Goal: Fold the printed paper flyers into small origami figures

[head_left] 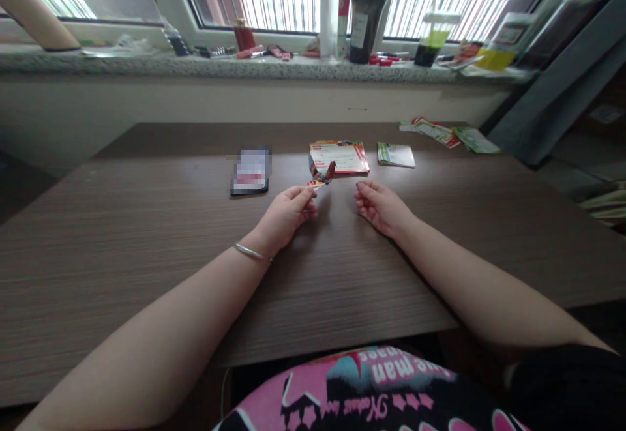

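Note:
My left hand (287,212), with a silver bangle on the wrist, rests on the wooden table (147,235) and pinches a small folded piece of colourful paper (321,175) between thumb and fingertips. The folded paper stands up from the fingers, just in front of a flat red and white leaflet (342,155). My right hand (379,206) lies on the table a short way to the right, fingers loosely curled, apart from the folded paper and holding nothing that I can see.
A phone (250,171) lies left of the leaflet. A green and white card stack (396,154) and more leaflets (440,132) lie to the right. The windowsill (195,66) behind holds bottles, cups and small clutter.

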{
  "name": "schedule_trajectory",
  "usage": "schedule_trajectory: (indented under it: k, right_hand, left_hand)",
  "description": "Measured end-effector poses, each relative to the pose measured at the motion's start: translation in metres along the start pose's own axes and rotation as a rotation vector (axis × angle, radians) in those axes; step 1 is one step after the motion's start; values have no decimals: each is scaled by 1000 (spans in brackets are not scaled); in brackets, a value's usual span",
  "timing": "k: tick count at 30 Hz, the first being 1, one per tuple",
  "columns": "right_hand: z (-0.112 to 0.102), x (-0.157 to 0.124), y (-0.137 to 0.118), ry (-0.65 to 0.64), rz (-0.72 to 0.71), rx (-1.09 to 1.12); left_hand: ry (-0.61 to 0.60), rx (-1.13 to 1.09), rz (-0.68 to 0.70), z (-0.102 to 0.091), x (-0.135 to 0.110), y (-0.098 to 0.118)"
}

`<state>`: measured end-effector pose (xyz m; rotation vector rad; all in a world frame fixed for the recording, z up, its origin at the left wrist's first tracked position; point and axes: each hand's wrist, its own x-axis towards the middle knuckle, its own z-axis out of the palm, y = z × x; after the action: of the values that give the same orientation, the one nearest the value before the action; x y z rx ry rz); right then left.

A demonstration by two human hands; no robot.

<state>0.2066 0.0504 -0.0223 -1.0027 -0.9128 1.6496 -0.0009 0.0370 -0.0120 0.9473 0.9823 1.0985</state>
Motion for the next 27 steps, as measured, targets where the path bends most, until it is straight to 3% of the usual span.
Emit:
schedule_trajectory:
  k: [5, 13, 21, 24, 27]
  right_hand:
    - [8, -4, 7, 60, -236, -272]
    - [7, 1, 10, 67, -274, -411]
    - [-2, 10, 5, 278, -395, -415]
    - [-3, 17, 2, 320, -409, -455]
    - [0, 24, 2, 306, -398, -455]
  left_hand:
    - [-74, 188, 59, 3, -5, -6]
    - [-142, 619, 267, 7, -12, -7]
    - [-149, 869, 343, 0, -9, -3]
    - [-117, 1051, 498, -6, -5, 0]
    - [-205, 1260, 613, -12, -1, 1]
